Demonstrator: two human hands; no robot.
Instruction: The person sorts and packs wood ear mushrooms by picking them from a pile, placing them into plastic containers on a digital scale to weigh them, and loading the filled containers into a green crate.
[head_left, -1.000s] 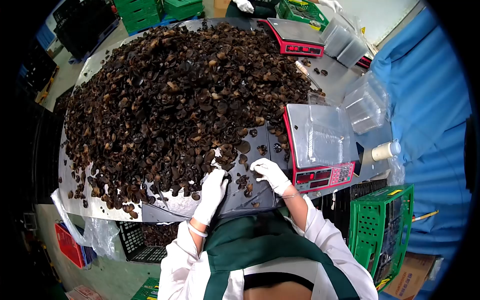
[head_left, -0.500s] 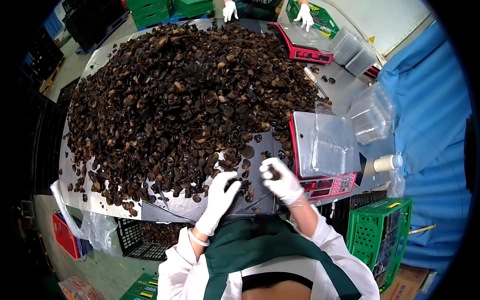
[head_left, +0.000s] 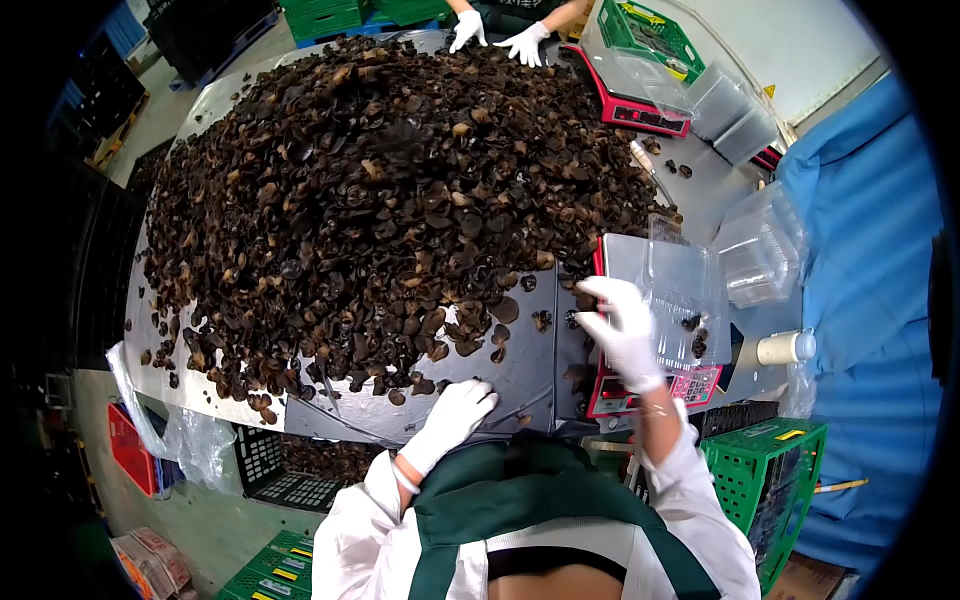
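Observation:
A big heap of dark wood ear mushrooms (head_left: 380,200) covers much of the table. My left hand (head_left: 458,418), in a white glove, rests on the grey tabletop near the front edge. Its fingers lie stretched out and hold nothing visible. Above the left edge of the red-framed scale (head_left: 622,262) is my right hand (head_left: 625,335), also gloved. Thumb and fingers are apart, pointing left toward a few loose wood ears (head_left: 577,375). On the scale sits a clear plastic container (head_left: 672,300) with some wood ears (head_left: 698,342) in its right part.
Stacked clear containers (head_left: 760,250) stand right of the scale, beside a white bottle (head_left: 785,348). Across the table, a co-worker's gloved hands (head_left: 522,45) touch the heap near a second red scale (head_left: 648,118). A knife (head_left: 650,165) lies between the scales. Green crates (head_left: 765,480) stand at lower right.
My right hand has moved right to the scale, and wood ears now lie in the container. My left hand has lowered to the tabletop. The co-worker's right-side hand left the far scale for the heap.

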